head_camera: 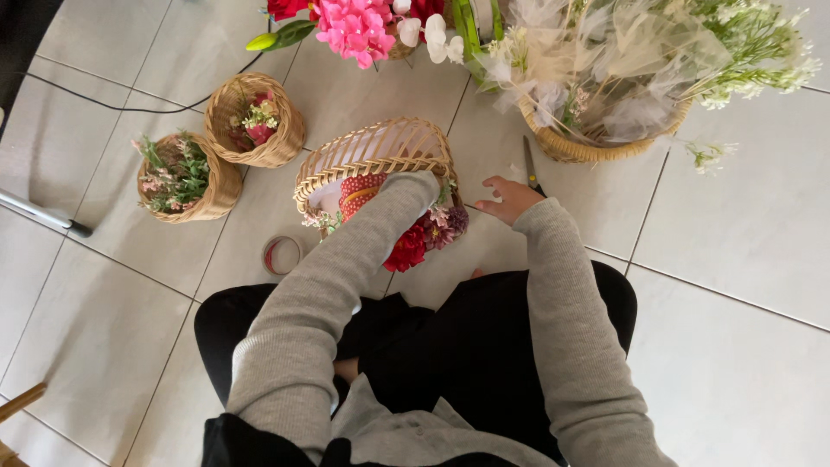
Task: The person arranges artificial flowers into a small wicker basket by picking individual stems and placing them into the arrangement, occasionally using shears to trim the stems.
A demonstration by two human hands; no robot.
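I sit on a tiled floor in a grey sweater. My left arm reaches into a wicker basket point(363, 151) holding a red dotted cloth and red and purple flowers point(424, 238); my left hand is hidden behind the sleeve cuff point(415, 186) among the flowers. My right hand point(508, 199) rests just right of the basket with fingers loosely curled, holding nothing, close to a pair of scissors point(530, 166) lying on the floor.
Two small wicker baskets of flowers point(259, 121) point(186, 177) stand at left. A roll of tape point(282, 255) lies near my knee. A large basket of white flowers and netting point(605, 95) sits at back right, pink blooms point(354, 30) at top. A black cable crosses the far left.
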